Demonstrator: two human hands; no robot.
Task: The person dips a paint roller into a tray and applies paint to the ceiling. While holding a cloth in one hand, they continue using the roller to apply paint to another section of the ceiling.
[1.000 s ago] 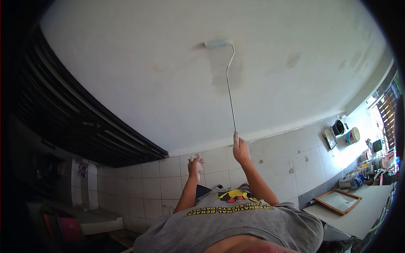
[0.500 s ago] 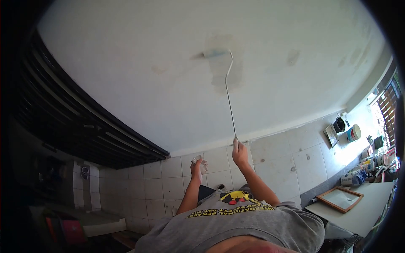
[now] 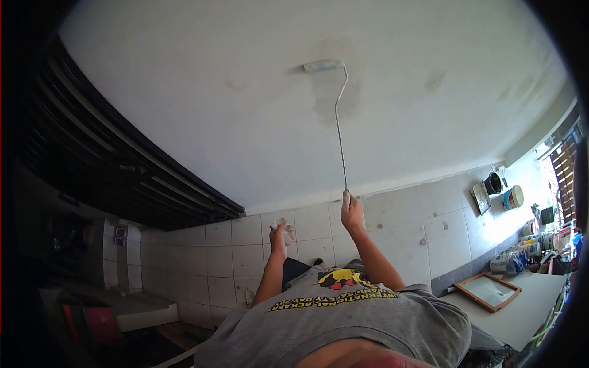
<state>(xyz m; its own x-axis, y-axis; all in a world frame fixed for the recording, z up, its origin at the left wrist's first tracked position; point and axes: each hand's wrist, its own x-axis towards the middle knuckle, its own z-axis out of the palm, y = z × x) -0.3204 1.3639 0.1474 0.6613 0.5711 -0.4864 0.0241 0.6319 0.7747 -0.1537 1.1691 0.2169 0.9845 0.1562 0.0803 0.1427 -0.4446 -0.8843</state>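
A paint roller [image 3: 323,65] with a long thin bent rod lies against the white wall [image 3: 233,141], on a darker damp-looking patch. My right hand [image 3: 351,213] is wrapped round the handle at the rod's lower end. Lower and to the left, my left hand [image 3: 280,236] is closed round a small whitish, crumpled-looking thing [image 3: 288,231], too small to identify, in front of the tiled floor.
A dark metal gate [image 3: 147,165] runs along the left. At the right stand a paint tray [image 3: 481,197], a black bucket [image 3: 492,183] and a white bucket [image 3: 513,197]. A wooden frame [image 3: 488,291] lies on a board at the lower right.
The roller and my right hand have moved slightly up and to the right in view. My left hand has shifted a little up and left, still closed.
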